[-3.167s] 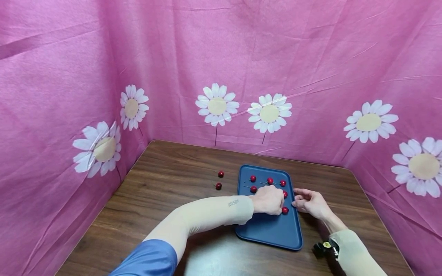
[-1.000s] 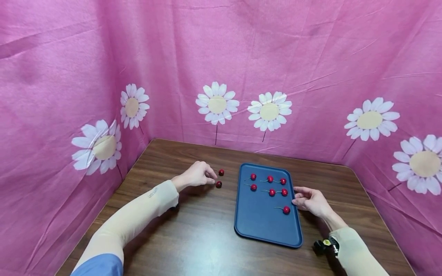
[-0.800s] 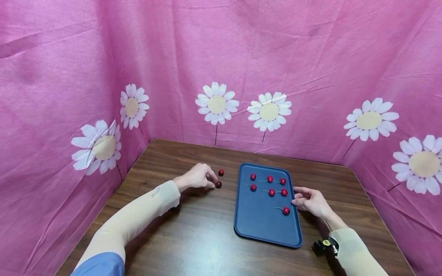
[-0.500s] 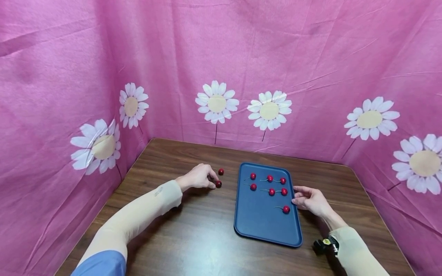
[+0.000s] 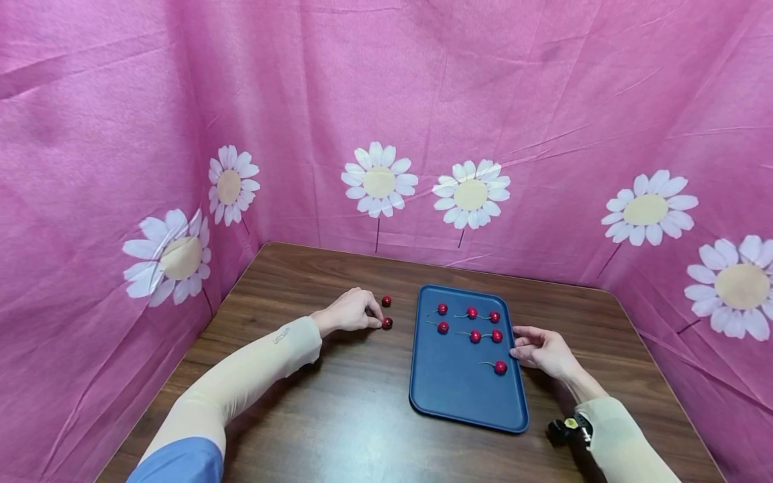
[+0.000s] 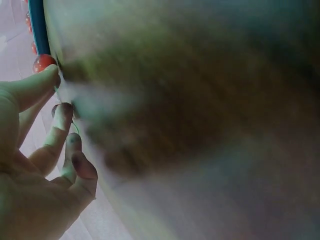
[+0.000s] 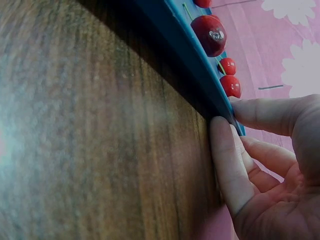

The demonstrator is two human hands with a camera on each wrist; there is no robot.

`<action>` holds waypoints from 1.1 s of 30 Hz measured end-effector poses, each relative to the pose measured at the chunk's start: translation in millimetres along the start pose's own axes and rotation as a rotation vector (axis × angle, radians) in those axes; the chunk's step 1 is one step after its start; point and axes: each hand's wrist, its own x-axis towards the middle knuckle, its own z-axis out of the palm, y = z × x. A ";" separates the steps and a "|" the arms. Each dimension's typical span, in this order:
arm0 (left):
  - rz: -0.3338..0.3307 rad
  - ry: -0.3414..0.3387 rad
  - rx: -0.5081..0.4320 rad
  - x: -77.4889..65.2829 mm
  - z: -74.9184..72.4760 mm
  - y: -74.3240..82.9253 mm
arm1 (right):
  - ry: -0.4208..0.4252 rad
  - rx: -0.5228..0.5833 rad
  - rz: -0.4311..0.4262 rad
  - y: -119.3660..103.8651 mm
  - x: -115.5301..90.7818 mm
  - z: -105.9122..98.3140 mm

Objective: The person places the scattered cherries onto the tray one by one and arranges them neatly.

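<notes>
Thumb and forefinger of my left hand (image 5: 353,310) pinch a red cherry (image 5: 387,323) on the table, left of the blue tray (image 5: 453,396). In the left wrist view this cherry (image 6: 43,62) sits at the fingertips, and part of a thin green stem shows below. Just behind it lies a second loose cherry (image 5: 386,301), apart from the hand. Over at the tray's right edge, my right hand (image 5: 546,352) grips the rim between thumb and fingers, as the right wrist view shows. Several stemmed cherries (image 5: 475,336) lie in rows toward the tray's far end, with one cherry (image 5: 500,367) nearer me.
The dark wooden table (image 5: 338,416) is enclosed by a pink cloth (image 5: 302,100) printed with daisies, at the back and both sides. A black wrist device (image 5: 564,433) sits beneath the right forearm.
My left hand has left the tray for the two loose cherries and taken hold of the nearer one, shifting it slightly right. The right hand stays at the tray's rim.
</notes>
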 end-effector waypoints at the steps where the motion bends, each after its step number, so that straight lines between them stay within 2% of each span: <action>1: 0.002 -0.004 -0.014 -2.5 -5.8 6.4 | 0.000 0.001 0.001 -0.1 0.1 -0.1; 2: -0.004 -0.002 -0.033 -5.5 -11.4 14.0 | 0.000 -0.001 0.002 0.1 0.3 -0.3; 3: -0.020 -0.004 -0.074 -4.8 -12.6 14.7 | -0.001 -0.001 0.003 0.1 0.4 -0.4; 7: -0.078 0.006 -0.117 -15.1 -33.7 48.7 | -0.005 -0.004 0.005 1.3 0.8 -0.7; 10: -0.113 0.024 -0.128 -17.1 -36.3 59.2 | -0.004 -0.002 0.002 2.2 1.3 -0.9; 13: -0.112 0.039 -0.157 -16.9 -36.9 64.1 | -0.005 -0.002 -0.003 2.8 1.6 -1.1; 16: -0.091 0.052 -0.187 -16.2 -37.3 70.1 | -0.004 -0.003 -0.005 2.5 1.4 -1.1; 23: 0.017 0.083 -0.190 -9.3 -34.3 90.8 | -0.002 -0.008 -0.007 0.7 0.9 -1.2; 29: 0.069 0.073 -0.232 0.0 -26.6 115.3 | -0.004 -0.031 -0.008 1.8 1.9 -2.1; 33: 0.096 0.050 -0.228 8.8 -17.8 132.5 | -0.001 -0.038 -0.006 3.0 2.6 -2.2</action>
